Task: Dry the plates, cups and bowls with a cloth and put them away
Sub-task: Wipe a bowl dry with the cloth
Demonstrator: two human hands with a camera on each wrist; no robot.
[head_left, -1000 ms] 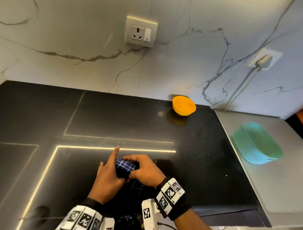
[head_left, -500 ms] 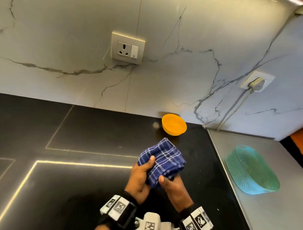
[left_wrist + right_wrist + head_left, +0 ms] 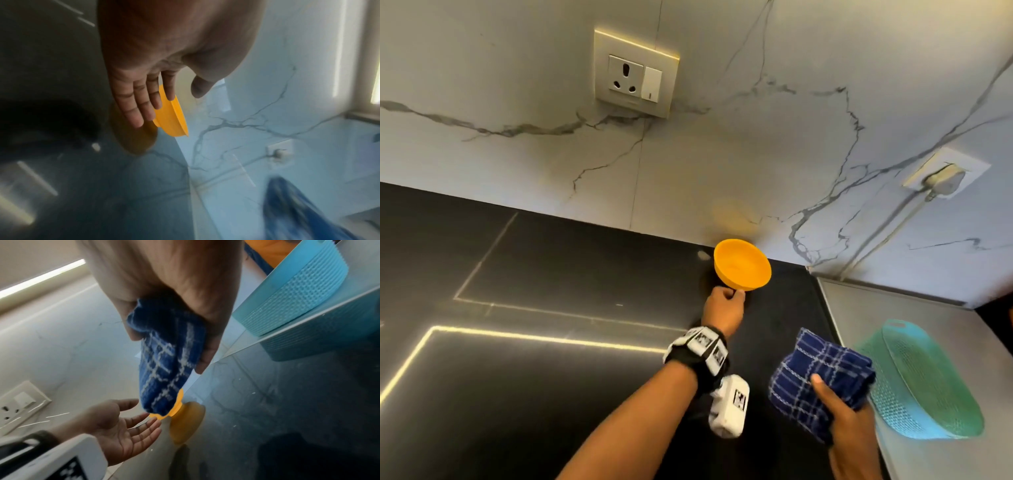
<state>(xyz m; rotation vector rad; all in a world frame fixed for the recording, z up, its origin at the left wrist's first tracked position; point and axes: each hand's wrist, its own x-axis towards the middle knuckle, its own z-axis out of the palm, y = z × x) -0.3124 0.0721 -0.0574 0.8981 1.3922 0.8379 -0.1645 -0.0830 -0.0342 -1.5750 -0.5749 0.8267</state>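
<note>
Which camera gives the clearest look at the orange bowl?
The head view: the orange bowl shows whole, sharp, by the wall. The left wrist view shows its side behind the left hand's fingers; the right wrist view hides most behind the cloth.

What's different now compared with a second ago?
The left hand let go of the blue checked cloth and reached out, open, to the orange bowl. The right hand now holds the cloth alone. Bowl and teal basket stayed put.
</note>
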